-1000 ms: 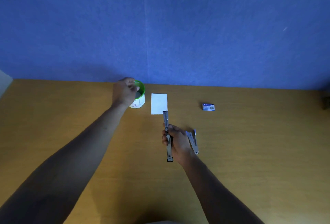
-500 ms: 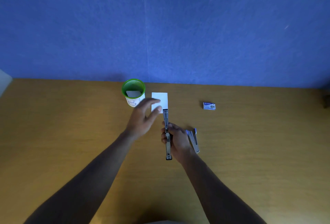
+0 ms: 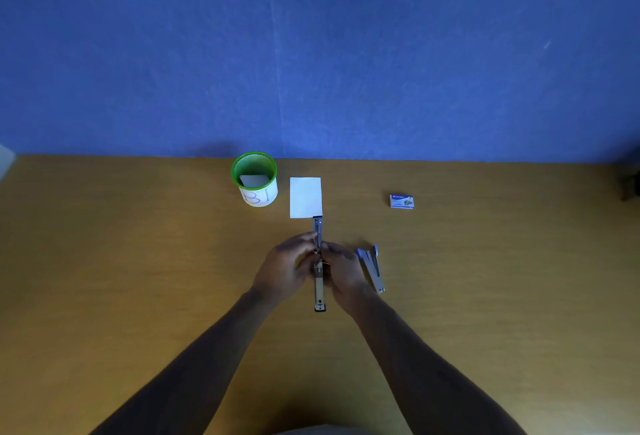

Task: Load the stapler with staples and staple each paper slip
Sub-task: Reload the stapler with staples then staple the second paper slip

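A long metal stapler (image 3: pixel 319 282) lies opened flat on the wooden desk, pointing away from me. My right hand (image 3: pixel 341 273) grips its middle from the right. My left hand (image 3: pixel 287 266) meets it from the left, fingertips pinching at the stapler's hinge area; what they pinch is too small to tell. A white paper slip (image 3: pixel 305 197) lies just beyond the stapler's far tip. A small blue staple box (image 3: pixel 401 201) sits at the right. A second, shut stapler (image 3: pixel 371 267) lies right of my right hand.
A green mesh cup (image 3: pixel 258 180) with a white label stands left of the slip and holds a grey slip. The blue wall (image 3: pixel 311 53) rises along the desk's far edge. A dark object (image 3: pixel 632 181) shows at the far right edge.
My left hand left the green cup, swung right and down, and now joins the right hand at the stapler. The right hand and stapler have hardly moved.
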{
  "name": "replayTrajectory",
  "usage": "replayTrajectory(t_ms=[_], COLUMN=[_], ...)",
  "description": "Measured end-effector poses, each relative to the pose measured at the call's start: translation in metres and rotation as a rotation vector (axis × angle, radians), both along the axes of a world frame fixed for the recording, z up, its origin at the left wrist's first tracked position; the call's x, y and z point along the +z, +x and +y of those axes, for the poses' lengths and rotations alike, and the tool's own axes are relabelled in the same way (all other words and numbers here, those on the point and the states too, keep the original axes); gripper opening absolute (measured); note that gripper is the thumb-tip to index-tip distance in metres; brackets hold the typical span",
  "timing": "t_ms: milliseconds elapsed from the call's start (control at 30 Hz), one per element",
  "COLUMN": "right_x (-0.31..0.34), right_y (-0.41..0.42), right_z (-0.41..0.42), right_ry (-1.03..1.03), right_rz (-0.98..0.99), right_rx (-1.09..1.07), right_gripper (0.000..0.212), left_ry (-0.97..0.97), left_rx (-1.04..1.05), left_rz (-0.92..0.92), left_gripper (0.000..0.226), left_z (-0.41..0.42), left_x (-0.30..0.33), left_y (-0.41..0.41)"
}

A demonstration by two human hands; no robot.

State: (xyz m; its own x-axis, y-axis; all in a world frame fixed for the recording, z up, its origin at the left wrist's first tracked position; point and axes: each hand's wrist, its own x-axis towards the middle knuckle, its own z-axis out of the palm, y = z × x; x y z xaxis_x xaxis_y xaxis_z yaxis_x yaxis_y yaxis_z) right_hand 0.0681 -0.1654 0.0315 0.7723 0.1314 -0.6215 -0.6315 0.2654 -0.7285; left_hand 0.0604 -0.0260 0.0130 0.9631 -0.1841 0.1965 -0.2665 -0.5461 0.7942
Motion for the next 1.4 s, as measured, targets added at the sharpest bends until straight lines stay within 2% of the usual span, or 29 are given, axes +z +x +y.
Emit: replayTrajectory(t_ms=[167,367,500,633,733,800,900,1000,1100,1200,1400], right_x=[-0.011,-0.009,-0.009,-0.013,-0.016,-0.018,-0.020,-0.019,-0.017,-0.011,0.006], right_y=[0.008,0.040,0.073,0.101,0.113,0.118,0.122,0.123,0.115,0.105,0.075], right_z=[-0.008,-0.049,-0.087,-0.117,-0.129,-0.131,-0.131,-0.127,-0.120,-0.110,-0.074], right_ry=[-0.277,-0.543,-0.884,-1.184,-1.309,-1.356,-1.420,-1.434,-1.439,-1.368,-1.137], right_rz=[-0.103,-0.259,-0.300,-0.313,-0.303,-0.296,-0.305,-0.332,-0.380,-0.453,-0.626], right_rx=[0.079,-0.010,-0.034,0.011,0.178,0.293,0.414,0.421,0.384,0.344,0.282], right_gripper=[0.019,0.016,0.014,0.034,0.053,0.060,0.056,0.050,0.046,0.039,0.037], left_ry=[0.034,0.091,0.148,0.217,0.241,0.244,0.246,0.227,0.163,0.138,0.132], left_rx=[-0.016,0.025,0.044,0.034,0.032,0.040,0.048,0.061,0.099,0.128,0.190], left_rz=[-0.009,0.030,0.054,0.062,0.045,0.037,0.039,0.045,0.080,0.068,-0.091], left_gripper=[0.010,0.004,0.007,0.009,0.008,0.008,0.008,0.010,0.027,0.040,0.044], left_z=[0.002,0.004,0.005,0.004,0.002,0.002,0.001,-0.001,-0.002,-0.003,-0.010], left_x=[-0.006,-0.024,-0.031,-0.032,-0.031,-0.030,-0.029,-0.028,-0.026,-0.020,0.001], left_y=[0.003,0.005,0.006,0.007,0.007,0.007,0.006,0.006,0.004,0.003,0.008])
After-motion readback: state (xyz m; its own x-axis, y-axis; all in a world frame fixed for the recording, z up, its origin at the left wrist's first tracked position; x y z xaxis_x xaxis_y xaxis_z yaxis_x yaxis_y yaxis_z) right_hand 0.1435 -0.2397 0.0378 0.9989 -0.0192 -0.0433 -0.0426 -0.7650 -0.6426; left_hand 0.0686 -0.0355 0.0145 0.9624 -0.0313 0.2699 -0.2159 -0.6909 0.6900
